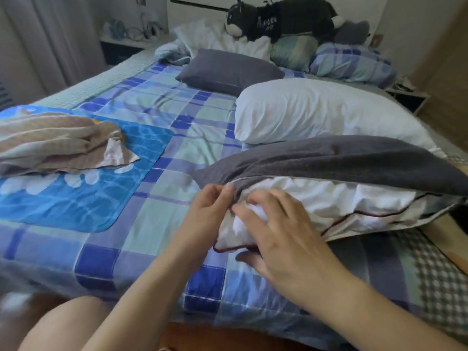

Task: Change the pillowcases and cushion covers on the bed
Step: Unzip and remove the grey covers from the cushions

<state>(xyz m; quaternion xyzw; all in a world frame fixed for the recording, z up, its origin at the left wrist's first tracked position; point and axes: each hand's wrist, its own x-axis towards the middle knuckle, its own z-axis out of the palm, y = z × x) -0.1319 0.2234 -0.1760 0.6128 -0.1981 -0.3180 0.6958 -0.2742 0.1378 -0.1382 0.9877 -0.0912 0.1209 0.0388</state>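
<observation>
A white pillow (334, 201) lies at the near right of the bed, half inside a dark grey pillowcase (342, 158) whose open edge runs along its top. My left hand (210, 209) pinches the grey case's edge at the pillow's near corner. My right hand (276, 229) grips that white corner, fingers on top and thumb underneath. A bare white pillow (316, 110) lies just behind. Farther back sits a pillow in a grey case (228, 69).
The bed has a blue checked sheet (157, 153). A blue mat (76, 193) with folded beige fabric (50, 145) lies at the left. Crumpled bedding, checked pillows and a dark plush toy (283, 19) crowd the headboard. Nightstands flank the bed.
</observation>
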